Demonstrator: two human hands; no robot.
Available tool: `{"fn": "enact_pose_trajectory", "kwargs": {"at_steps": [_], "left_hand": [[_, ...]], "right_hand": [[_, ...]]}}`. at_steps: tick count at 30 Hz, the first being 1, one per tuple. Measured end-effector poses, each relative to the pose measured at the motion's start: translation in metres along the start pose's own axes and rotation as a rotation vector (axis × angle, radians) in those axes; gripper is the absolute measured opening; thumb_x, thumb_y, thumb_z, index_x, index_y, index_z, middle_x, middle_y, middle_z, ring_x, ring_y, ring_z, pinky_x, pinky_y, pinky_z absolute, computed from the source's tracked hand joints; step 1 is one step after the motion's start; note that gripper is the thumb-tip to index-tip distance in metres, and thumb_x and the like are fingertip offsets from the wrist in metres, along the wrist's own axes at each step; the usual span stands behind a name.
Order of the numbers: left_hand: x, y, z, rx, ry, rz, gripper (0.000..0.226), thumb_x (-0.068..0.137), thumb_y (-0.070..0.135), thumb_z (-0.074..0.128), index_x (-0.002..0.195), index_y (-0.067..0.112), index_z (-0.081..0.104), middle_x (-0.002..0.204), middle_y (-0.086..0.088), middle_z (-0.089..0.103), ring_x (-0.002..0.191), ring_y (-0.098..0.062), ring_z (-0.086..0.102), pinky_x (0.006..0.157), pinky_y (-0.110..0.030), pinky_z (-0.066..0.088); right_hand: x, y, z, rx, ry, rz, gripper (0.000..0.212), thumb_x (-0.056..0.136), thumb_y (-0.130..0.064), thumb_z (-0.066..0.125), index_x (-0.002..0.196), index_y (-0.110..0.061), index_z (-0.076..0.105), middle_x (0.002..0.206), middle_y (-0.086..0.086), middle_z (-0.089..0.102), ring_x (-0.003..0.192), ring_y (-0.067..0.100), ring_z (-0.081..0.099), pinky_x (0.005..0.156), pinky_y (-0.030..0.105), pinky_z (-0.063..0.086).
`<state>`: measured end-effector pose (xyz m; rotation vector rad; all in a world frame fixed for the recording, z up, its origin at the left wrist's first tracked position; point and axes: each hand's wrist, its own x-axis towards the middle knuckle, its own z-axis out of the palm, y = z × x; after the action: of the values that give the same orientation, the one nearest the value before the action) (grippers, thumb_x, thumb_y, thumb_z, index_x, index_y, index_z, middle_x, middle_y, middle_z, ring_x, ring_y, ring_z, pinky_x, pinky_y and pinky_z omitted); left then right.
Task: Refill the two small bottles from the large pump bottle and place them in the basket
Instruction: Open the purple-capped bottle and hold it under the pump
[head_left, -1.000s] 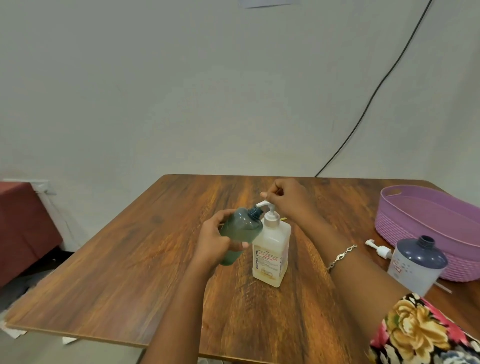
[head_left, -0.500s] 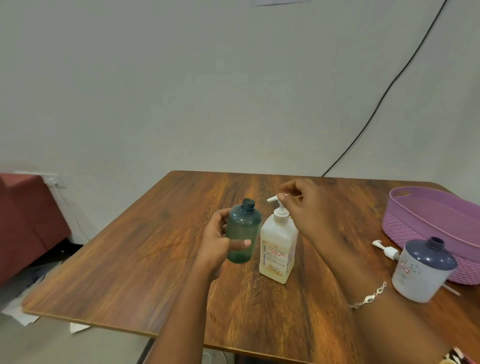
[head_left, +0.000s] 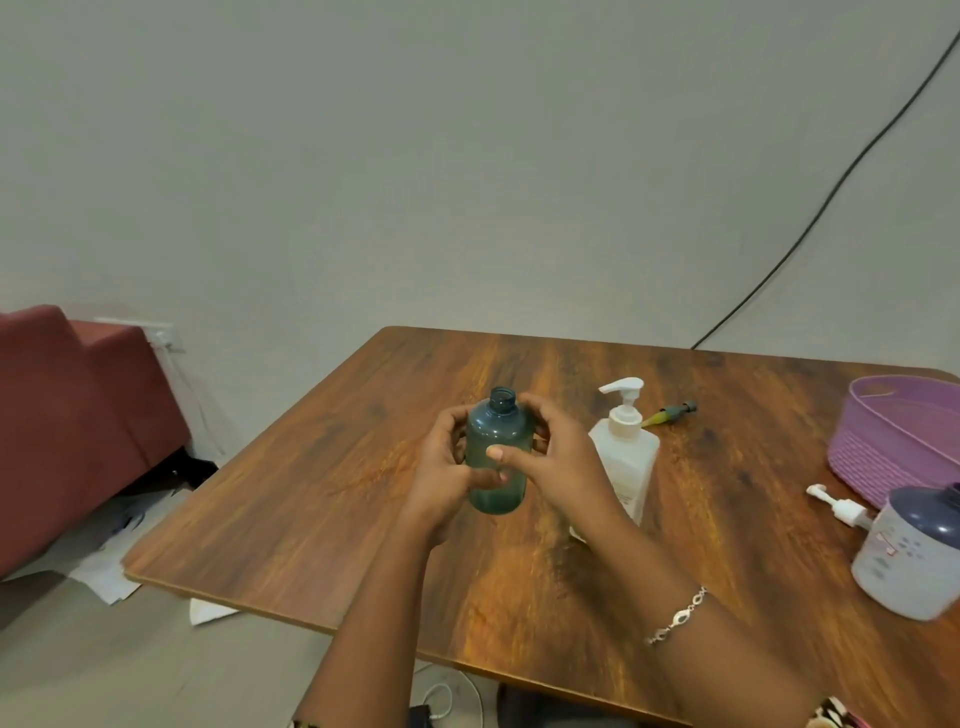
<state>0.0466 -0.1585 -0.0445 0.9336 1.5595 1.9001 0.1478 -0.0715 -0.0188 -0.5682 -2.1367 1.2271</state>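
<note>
Right hand (head_left: 558, 460) off the pump now and over on the small translucent teal plastic bottle (head_left: 498, 452), joining the left hand (head_left: 441, 470) there. A second back: pressing down on the pump, teal bottle tipped under the spout. Half a second back: bottle already righted, right fingers lingering at the spout.

Now gripping from both sides. Left fingers curled round the far wall, thumb low across the front; right thumb laid over the front, right fingers wrapped behind. Held upright, clear of the brown wood-grain table (head_left: 311, 493), neck open and uncapped, just left of the tall white rectangular pump bottle (head_left: 626, 462), now standing untouched. Fill level impossible to read through the tinted wall.

Probably the end of pumping for this bottle, with closing it next. Likely closure: the slim green-and-yellow piece (head_left: 670, 413) lying just behind the pump bottle, though too small to tell for certain.

Well short of finished. No small bottle in the lilac woven plastic basket (head_left: 883, 387) at the far right yet. Waiting just in front of it: the frosted white round bottle with a dark navy shoulder (head_left: 909, 558), neck open, loose white pump head (head_left: 841, 506) on the table beside it.
</note>
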Motion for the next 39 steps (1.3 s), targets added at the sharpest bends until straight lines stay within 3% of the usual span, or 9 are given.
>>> {"fn": "enact_pose_trajectory", "kwargs": {"at_steps": [8, 12, 17, 24, 27, 36, 39], "left_hand": [[0.016, -0.016, -0.041, 0.058, 0.023, -0.073, 0.066, 0.062, -0.02, 0.065, 0.111, 0.022, 0.052, 0.113, -0.003, 0.056, 0.106, -0.024, 0.057, 0.086, -0.038, 0.052], [0.024, -0.029, -0.053, 0.103, 0.039, -0.093, 0.066, 0.064, -0.019, 0.066, 0.116, 0.019, 0.051, 0.114, -0.001, 0.058, 0.112, -0.023, 0.054, 0.084, -0.031, 0.051], [0.033, -0.043, -0.062, 0.181, 0.059, -0.089, 0.065, 0.064, -0.016, 0.068, 0.118, 0.017, 0.051, 0.121, -0.005, 0.056, 0.116, -0.023, 0.051, 0.1, -0.042, 0.044], [0.042, -0.062, -0.073, 0.24, 0.026, -0.083, 0.064, 0.066, -0.011, 0.071, 0.122, 0.012, 0.048, 0.12, -0.004, 0.055, 0.114, -0.018, 0.051, 0.098, -0.036, 0.045], [0.041, -0.07, -0.075, 0.267, 0.038, -0.039, 0.064, 0.066, -0.008, 0.073, 0.121, 0.013, 0.048, 0.118, -0.002, 0.056, 0.111, -0.015, 0.052, 0.094, -0.028, 0.045], [0.042, -0.083, -0.078, 0.476, 0.044, -0.006, 0.067, 0.074, 0.006, 0.074, 0.131, 0.017, 0.042, 0.128, 0.001, 0.053, 0.119, -0.016, 0.049, 0.101, -0.035, 0.041], [0.038, -0.085, -0.073, 0.628, 0.112, 0.026, 0.075, 0.077, 0.008, 0.072, 0.141, 0.017, 0.033, 0.14, 0.0, 0.044, 0.133, -0.018, 0.037, 0.107, -0.032, 0.032]], "right_hand": [[0.029, 0.02, 0.046, 0.022, 0.008, 0.028, 0.065, 0.066, -0.015, 0.08, 0.123, -0.017, 0.051, 0.118, -0.003, 0.056, 0.109, 0.013, 0.052, 0.094, 0.029, 0.045], [0.04, 0.032, 0.065, 0.024, 0.011, 0.043, 0.063, 0.066, -0.014, 0.08, 0.121, -0.02, 0.051, 0.111, -0.008, 0.054, 0.107, 0.01, 0.051, 0.09, 0.023, 0.043], [0.051, 0.047, 0.081, 0.005, 0.019, 0.07, 0.063, 0.065, -0.015, 0.081, 0.12, -0.02, 0.051, 0.114, -0.006, 0.056, 0.106, 0.009, 0.051, 0.087, 0.019, 0.041], [0.06, 0.062, 0.095, -0.021, 0.015, 0.089, 0.062, 0.063, -0.017, 0.082, 0.117, -0.021, 0.053, 0.105, -0.011, 0.055, 0.099, 0.005, 0.052, 0.073, 0.005, 0.036], [0.06, 0.066, 0.096, -0.007, 0.012, 0.075, 0.064, 0.062, -0.015, 0.083, 0.118, -0.019, 0.052, 0.106, -0.01, 0.055, 0.099, 0.005, 0.051, 0.073, 0.003, 0.037], [0.059, 0.071, 0.098, -0.017, 0.022, 0.059, 0.064, 0.063, -0.016, 0.082, 0.119, -0.019, 0.051, 0.108, -0.011, 0.053, 0.1, 0.002, 0.048, 0.072, 0.001, 0.034], [0.055, 0.072, 0.098, -0.038, 0.018, 0.035, 0.067, 0.067, -0.019, 0.079, 0.126, -0.019, 0.047, 0.121, -0.004, 0.054, 0.107, 0.005, 0.047, 0.083, 0.006, 0.036]]}}
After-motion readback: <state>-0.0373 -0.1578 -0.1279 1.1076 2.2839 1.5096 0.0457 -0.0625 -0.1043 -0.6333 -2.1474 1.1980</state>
